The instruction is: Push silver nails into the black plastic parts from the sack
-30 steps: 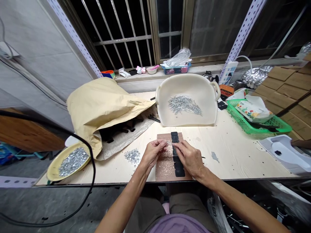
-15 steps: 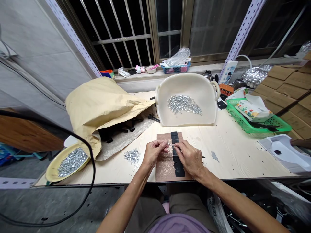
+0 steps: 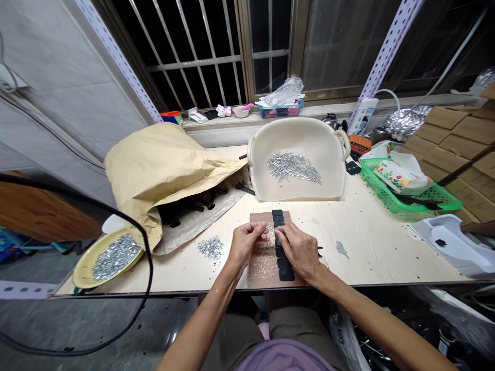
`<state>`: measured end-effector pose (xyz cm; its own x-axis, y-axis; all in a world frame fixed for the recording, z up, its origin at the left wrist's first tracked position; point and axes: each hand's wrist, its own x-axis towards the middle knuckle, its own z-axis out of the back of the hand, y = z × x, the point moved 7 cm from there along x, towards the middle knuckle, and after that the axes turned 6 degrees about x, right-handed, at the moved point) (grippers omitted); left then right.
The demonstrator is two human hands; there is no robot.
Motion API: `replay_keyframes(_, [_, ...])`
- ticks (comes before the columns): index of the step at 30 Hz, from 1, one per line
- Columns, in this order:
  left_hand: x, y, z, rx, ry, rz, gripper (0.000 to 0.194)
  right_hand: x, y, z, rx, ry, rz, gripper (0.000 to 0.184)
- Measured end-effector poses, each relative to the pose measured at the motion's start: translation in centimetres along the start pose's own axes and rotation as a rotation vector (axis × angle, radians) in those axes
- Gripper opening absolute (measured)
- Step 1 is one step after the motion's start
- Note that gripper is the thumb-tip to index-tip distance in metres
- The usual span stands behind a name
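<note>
Over a brown board [image 3: 259, 270], my left hand [image 3: 246, 243] is closed in a pinch. A thin metal pin [image 3: 269, 228] spans the gap from its fingertips to my right hand [image 3: 299, 250], whose thumb and fingers are closed round the other end. Dark prongs [image 3: 320, 251] stick out past the outer side of the right hand; the rest of that piece is hidden in the palm. Beneath the hands a row of black pads [image 3: 285, 269] runs down the board, partly covered by the right hand. Small shiny metal pieces [image 3: 211, 248] lie heaped to the left.
Behind the board stands a white basin [image 3: 297, 193] with metal pins [image 3: 294, 167]. A paper sack [image 3: 166, 159] holding black parts lies at left, beside a yellow bowl [image 3: 83, 275] of metal bits. On the right are a green basket [image 3: 402, 203] and a grey scrap [image 3: 341, 248].
Both hands stay in nearly the same place with the pin between them. The dark prongs beside my right hand have turned and now show as a forked end.
</note>
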<state>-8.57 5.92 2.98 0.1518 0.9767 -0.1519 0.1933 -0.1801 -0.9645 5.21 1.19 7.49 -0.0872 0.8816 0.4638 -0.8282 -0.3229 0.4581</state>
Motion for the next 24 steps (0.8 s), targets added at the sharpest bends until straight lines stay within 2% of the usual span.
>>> replay_keyframes(3, [-0.02,0.11,-0.10,-0.006,0.015,0.032,0.026,0.01,-0.46,-0.27,0.064,0.019,-0.049,0.024])
replay_keyframes(8, [-0.05,-0.09,0.11,0.034,-0.012,-0.008,0.027,0.18,-0.84,-0.66,0.204,0.082,-0.119,0.022])
replay_keyframes(16, [-0.06,0.26,0.10,0.021,-0.026,-0.006,0.027,-0.10,-0.30,-0.46,0.078,0.000,-0.029,0.024])
replay_keyframes(24, [-0.22,0.32,0.08,0.041,-0.008,-0.024,0.027,-0.21,-0.53,-0.58,0.145,0.001,-0.051,0.021])
